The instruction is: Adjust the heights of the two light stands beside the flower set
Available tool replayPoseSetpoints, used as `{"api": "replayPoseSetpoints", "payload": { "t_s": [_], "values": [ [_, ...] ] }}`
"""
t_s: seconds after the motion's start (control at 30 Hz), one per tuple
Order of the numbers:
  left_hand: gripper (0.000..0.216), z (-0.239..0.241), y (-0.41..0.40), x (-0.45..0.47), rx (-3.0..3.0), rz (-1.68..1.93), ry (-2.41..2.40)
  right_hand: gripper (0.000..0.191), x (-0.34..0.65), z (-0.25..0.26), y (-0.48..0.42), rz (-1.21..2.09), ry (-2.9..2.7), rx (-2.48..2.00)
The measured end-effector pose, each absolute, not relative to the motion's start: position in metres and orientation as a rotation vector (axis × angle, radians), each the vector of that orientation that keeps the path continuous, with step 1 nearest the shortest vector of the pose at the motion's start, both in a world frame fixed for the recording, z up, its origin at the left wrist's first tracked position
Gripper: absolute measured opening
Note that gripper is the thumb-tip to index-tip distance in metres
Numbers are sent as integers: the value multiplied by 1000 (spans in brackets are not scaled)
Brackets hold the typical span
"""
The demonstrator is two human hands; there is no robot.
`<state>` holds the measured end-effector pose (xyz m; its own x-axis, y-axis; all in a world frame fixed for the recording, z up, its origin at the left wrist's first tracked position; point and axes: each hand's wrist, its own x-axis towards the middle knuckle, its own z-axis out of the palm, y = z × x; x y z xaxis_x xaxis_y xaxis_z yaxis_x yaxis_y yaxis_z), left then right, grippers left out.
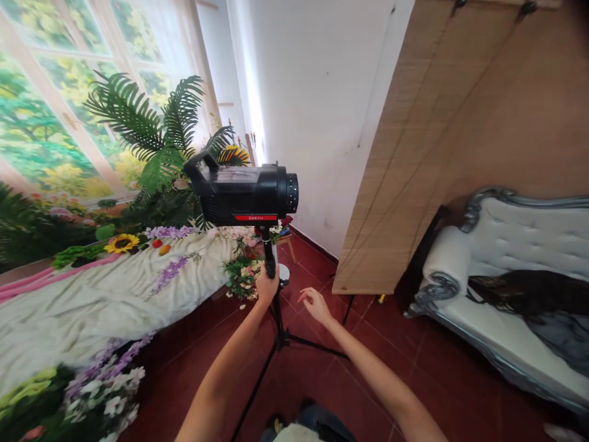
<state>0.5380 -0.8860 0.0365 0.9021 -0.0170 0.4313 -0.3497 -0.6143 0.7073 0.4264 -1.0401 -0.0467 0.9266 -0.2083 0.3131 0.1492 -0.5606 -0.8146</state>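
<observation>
A black studio light [248, 193] with a red brand strip sits on top of a black light stand [279, 319]. My left hand [265, 283] is wrapped round the upper pole of the stand, just below the light. To the right of the pole my right hand [315, 304] hangs in the air, its fingers loosely bent and apart, holding nothing. The stand's legs spread over the red tiled floor [304, 380] in front of my feet.
On the left a white-draped surface [193, 270] carries flowers, with a palm plant [170, 129] behind. A hanging bamboo blind [391, 184] stands at the right. Beyond it is a white tufted sofa [510, 233] with dark cloth on it. Flowers [105, 393] fill the lower left.
</observation>
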Motion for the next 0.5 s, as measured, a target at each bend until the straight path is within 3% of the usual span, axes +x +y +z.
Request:
{"api": "replayPoseSetpoints", "payload": {
  "t_s": [0.23,0.37,0.5],
  "values": [
    [39,41,-883,541,2205,433,-327,17,431,-32,-1023,-462,92,-2038],
    [37,34,-881,542,2163,416,-328,38,440,-21,-1011,-444,120,-1989],
    [40,33,-880,542,2202,393,-344,42,451,-13,-1007,-453,53,-2019]
  ]
}}
